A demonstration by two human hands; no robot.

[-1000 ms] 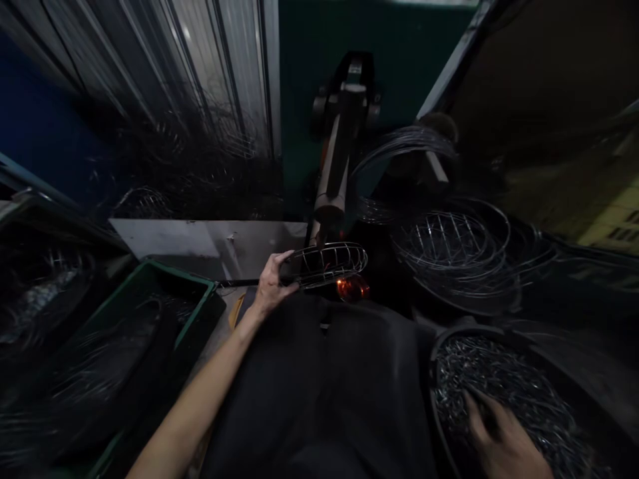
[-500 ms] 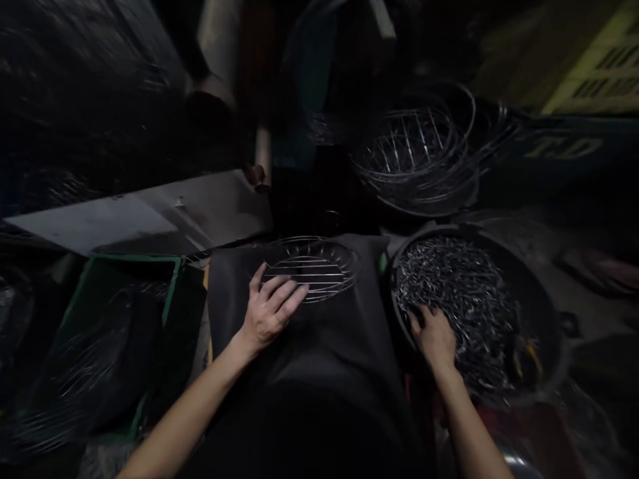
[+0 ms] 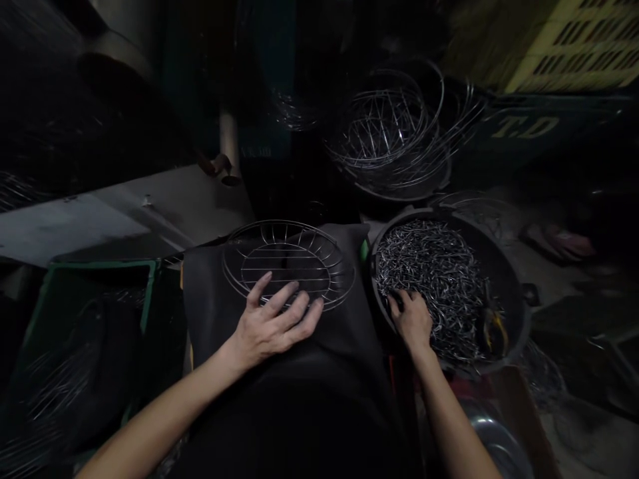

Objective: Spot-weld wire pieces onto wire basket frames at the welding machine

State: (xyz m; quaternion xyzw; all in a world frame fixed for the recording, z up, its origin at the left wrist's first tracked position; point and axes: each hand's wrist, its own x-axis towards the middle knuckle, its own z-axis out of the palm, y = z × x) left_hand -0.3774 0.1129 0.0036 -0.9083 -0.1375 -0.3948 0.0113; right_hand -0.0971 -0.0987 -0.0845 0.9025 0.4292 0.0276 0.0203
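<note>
A round wire basket (image 3: 285,259) with parallel bars across its bottom lies on the dark cloth (image 3: 329,346) in front of me. My left hand (image 3: 277,319) is open over the basket's near side, fingers spread, fingertips at the wires of the near rim. To the right stands a wide dark basin (image 3: 514,293) with a heap of small shiny metal pieces (image 3: 434,273), too fine to tell their kind. My right hand (image 3: 414,319) reaches into the heap's near left part, thumb and forefinger apart. Its fingertips are partly hidden among the pieces.
Yellow-handled pliers (image 3: 495,329) lie in the basin's right side. Behind it, wire baskets and rings (image 3: 389,126) are piled in another basin. A green crate (image 3: 150,293) stands left, below a pale metal sheet (image 3: 124,213). At lower right is a shiny round metal dish (image 3: 499,442).
The view has shifted to the right. My left hand's fingers have spread wider, and the hand is now nearer the basket's close rim. My right hand stays in the metal pieces.
</note>
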